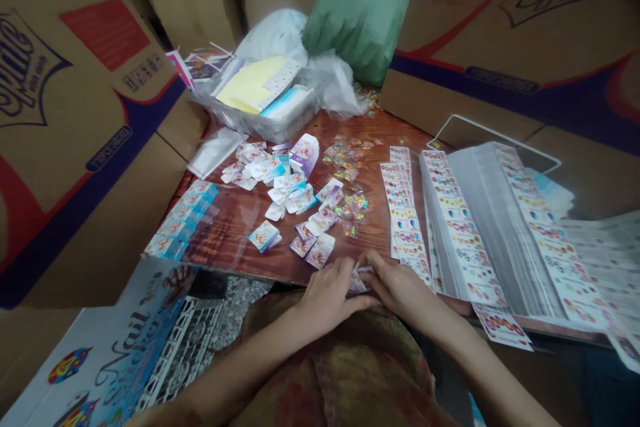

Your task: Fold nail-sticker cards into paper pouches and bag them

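Close to the near edge of the table, my left hand (327, 297) and my right hand (397, 283) close together around a small purple printed box (357, 281). Fingers cover much of it, so whether its flap is open cannot be made out. Just beyond my left hand lie purple-and-white small boxes (320, 250), some with flaps up. A blue-and-white box (264, 235) with a hand picture rests to their left. Farther back is a loose heap of similar boxes (265, 165). Small clear packets with colourful bits (354, 203) are scattered beyond my hands.
Sticker strips (405, 207) and thick sticker stacks (463, 233) lie at the right. Blue boxes stand in a row (183, 220) at the left edge. Behind are a plastic tray (285, 125) of papers and a green sack (360, 13). Large cartons (525, 33) flank the table (235, 233).
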A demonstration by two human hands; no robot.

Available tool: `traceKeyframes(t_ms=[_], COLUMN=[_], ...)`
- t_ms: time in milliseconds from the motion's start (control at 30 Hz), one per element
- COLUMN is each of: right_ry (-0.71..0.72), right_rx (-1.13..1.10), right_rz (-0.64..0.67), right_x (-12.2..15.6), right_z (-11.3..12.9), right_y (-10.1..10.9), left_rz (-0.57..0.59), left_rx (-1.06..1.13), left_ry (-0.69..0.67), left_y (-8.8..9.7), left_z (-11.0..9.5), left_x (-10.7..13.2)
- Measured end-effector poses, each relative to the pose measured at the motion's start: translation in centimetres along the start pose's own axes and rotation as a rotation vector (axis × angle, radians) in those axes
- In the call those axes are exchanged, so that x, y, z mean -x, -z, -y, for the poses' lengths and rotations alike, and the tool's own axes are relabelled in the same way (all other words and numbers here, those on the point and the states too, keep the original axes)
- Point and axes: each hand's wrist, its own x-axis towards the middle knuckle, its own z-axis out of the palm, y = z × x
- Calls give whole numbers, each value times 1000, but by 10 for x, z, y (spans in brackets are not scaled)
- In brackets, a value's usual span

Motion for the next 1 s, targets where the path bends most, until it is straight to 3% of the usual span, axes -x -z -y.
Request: traceKeyframes(t_ms=[67,133,233,367,467,567,667,767,833,1000], right_ry=[-28,-69,-43,128,153,92,-3,-17,10,89], right_rx=[-111,-177,-58,219,303,170,-222,-550,-551,-304], right_rz=[-64,-207,-389,-299,-267,-374,-554,-575,-509,-396], right_x=[-9,-22,-44,-62,-65,-62,-51,-34,-24,-15], right_z=[-1,-6,-16,-26,-33,-39,-34,-18,-7,8], right_y=[-2,-5,-13,-30,-37,-32,-21,-12,-10,-11], left_rz=[-54,-141,-216,-164,-128,-174,-216,-217,-213,-226], left_rx=[179,335,544,875,1015,1029,1017,1002,972,831], left_ry=[52,109,130,156,209,215,213,208,179,39], left_y=[-2,-4,-6,-8,-8,-7,-5,-4,-4,-4], left_z=[6,13,23,25,25,26,26,24,23,24], left_x=[0,-2,-5,-6,-6,-5,-6,-7,-8,-8])
